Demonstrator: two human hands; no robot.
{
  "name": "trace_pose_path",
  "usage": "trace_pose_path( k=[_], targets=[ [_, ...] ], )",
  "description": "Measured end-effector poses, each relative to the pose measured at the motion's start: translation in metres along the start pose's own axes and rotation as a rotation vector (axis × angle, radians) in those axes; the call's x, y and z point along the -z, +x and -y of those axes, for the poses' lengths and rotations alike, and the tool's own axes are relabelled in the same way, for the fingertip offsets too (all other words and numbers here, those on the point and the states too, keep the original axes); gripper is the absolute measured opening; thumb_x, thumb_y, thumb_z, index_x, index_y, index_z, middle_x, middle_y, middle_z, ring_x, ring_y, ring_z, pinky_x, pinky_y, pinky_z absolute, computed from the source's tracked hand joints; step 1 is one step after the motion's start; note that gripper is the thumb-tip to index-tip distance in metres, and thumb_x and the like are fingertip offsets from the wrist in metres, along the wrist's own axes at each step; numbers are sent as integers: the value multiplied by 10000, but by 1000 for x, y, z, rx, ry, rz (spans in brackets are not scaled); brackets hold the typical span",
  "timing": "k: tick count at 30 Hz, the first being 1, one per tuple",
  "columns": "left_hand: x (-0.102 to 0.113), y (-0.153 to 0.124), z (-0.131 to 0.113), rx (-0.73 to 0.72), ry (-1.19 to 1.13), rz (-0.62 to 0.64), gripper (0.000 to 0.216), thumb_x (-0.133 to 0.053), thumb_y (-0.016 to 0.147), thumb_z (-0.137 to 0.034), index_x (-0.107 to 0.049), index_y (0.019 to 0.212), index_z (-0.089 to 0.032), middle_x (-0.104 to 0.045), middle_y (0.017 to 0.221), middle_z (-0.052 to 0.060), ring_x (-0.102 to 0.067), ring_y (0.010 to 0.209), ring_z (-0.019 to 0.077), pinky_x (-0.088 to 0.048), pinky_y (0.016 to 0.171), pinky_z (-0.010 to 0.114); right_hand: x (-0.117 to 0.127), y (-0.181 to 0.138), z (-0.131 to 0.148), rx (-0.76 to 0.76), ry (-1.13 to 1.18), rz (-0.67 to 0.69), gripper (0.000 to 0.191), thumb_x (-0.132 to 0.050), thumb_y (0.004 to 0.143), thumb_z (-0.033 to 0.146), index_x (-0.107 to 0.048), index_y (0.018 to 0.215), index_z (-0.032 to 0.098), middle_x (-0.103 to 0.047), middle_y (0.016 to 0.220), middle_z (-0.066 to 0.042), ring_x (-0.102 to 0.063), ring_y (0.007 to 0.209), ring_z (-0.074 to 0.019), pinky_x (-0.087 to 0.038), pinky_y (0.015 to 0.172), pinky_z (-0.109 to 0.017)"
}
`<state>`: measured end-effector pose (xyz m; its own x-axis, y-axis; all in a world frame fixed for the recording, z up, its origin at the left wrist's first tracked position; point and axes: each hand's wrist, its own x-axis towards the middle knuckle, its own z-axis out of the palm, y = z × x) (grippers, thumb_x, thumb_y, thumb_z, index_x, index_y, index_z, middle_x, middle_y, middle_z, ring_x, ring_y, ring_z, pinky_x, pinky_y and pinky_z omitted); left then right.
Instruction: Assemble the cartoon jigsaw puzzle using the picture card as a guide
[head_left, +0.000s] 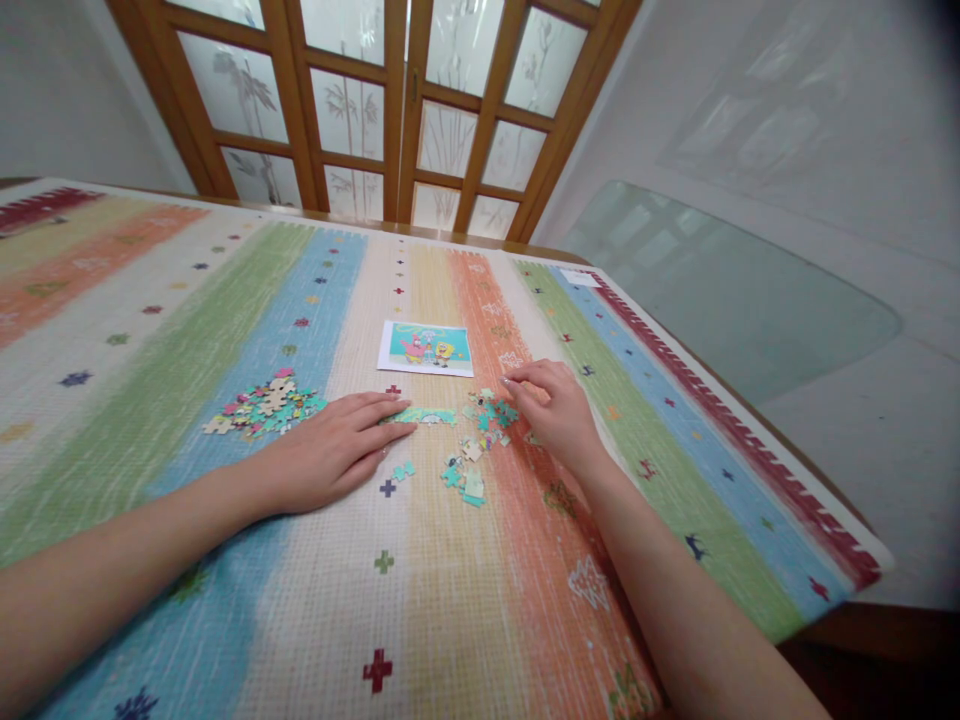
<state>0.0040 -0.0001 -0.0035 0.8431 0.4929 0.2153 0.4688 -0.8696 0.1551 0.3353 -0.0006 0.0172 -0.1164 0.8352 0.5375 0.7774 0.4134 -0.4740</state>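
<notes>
My left hand point(337, 450) lies flat, its fingers stretched to the left end of a joined strip of jigsaw puzzle pieces point(431, 416). Close beside its wrist is a heap of loose puzzle pieces point(274, 400), partly covered by the hand. My right hand point(551, 405) is raised slightly over a scattered group of puzzle pieces point(491, 412), thumb and forefinger pinched together. Something small and pale shows at those fingertips, too small to make out. Nearer to me lie a turquoise cluster point(465, 482) and a small pair of turquoise pieces point(403, 470).
A picture card point(427, 350) with cartoon figures lies just beyond the strip. The table wears a striped cloth point(322, 620), and a small white label point(580, 278) is near its far right corner. Wooden doors with glass panes point(356, 105) stand behind the table.
</notes>
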Motion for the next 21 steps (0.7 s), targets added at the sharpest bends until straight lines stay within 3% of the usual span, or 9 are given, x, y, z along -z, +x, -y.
trace_pose_path(
  k=[14,21],
  targets=[
    [3,0,-2,34,5,-28,413,-426,1025,-292,-546,1419,-254,-509,1507,68,-389,1442,255,-307,1205,491,19,3,-7,-82,-51,-28,154,-628,899,327,-728,831,231,-763,891,-71,-679,879,-251,-475,865,-432],
    [3,0,-2,56,12,-24,399,-424,1026,-290,-550,1403,-253,-451,1550,71,-381,1446,254,-289,1217,493,26,3,-13,-132,-31,-54,158,-632,879,338,-735,835,227,-758,889,-74,-679,866,-249,-487,863,-439]
  ],
)
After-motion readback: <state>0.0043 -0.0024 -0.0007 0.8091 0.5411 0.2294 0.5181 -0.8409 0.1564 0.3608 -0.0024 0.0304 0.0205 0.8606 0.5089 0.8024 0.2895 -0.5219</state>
